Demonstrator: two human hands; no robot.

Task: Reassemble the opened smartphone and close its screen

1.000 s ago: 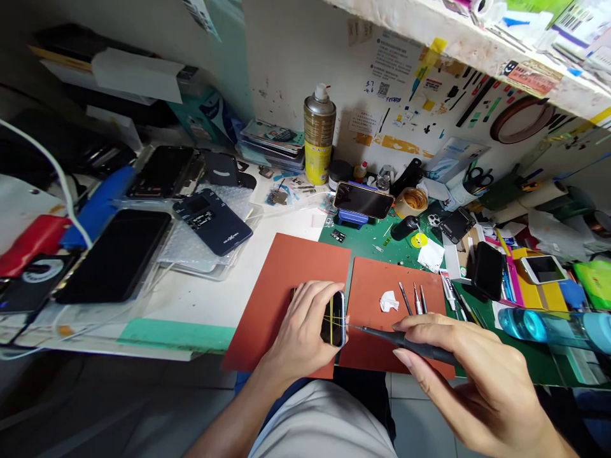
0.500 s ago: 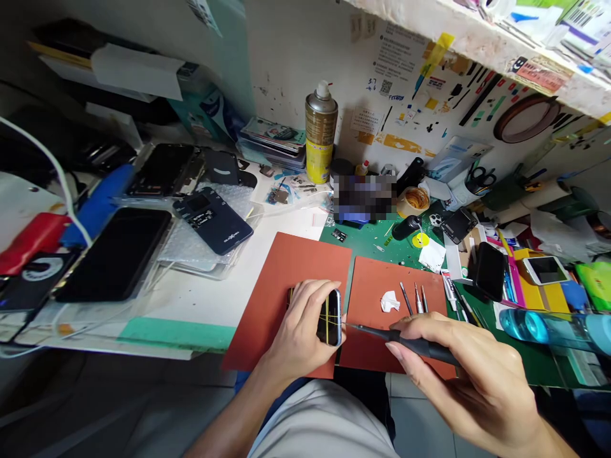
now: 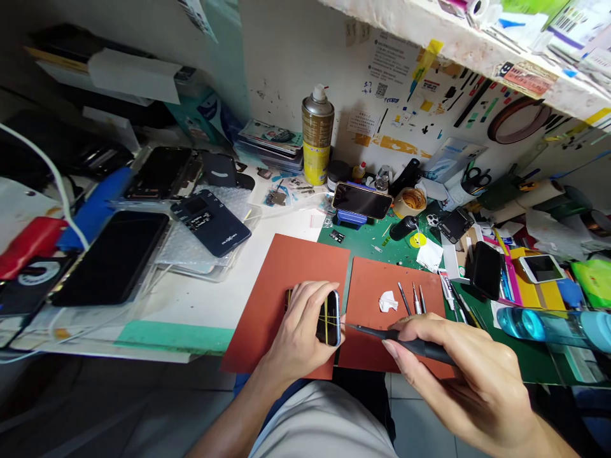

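Observation:
A smartphone (image 3: 327,324) with thin yellow bands around it is gripped by my left hand (image 3: 300,324), over the left orange-brown mat. My left palm and fingers hide much of the phone. My right hand (image 3: 472,369) is closed around the black handle of a slim screwdriver (image 3: 405,339). Its thin tip points left and reaches the phone's near right edge; whether it touches is too small to tell. On the right mat (image 3: 363,280), beyond the screwdriver, lie a crumpled white tissue (image 3: 388,301) and several thin metal tools (image 3: 418,298).
A phone (image 3: 363,200) rests on a blue stand at the back, near a spray can (image 3: 317,137). To the right lie a blue bottle (image 3: 544,326) and a white phone (image 3: 541,268). A large dark screen (image 3: 112,257) and a dark blue device (image 3: 210,222) lie left. A shelf (image 3: 453,48) overhangs.
The camera view has shifted very slightly. Both hands keep nearly the same pose, with the screwdriver still at the phone's edge.

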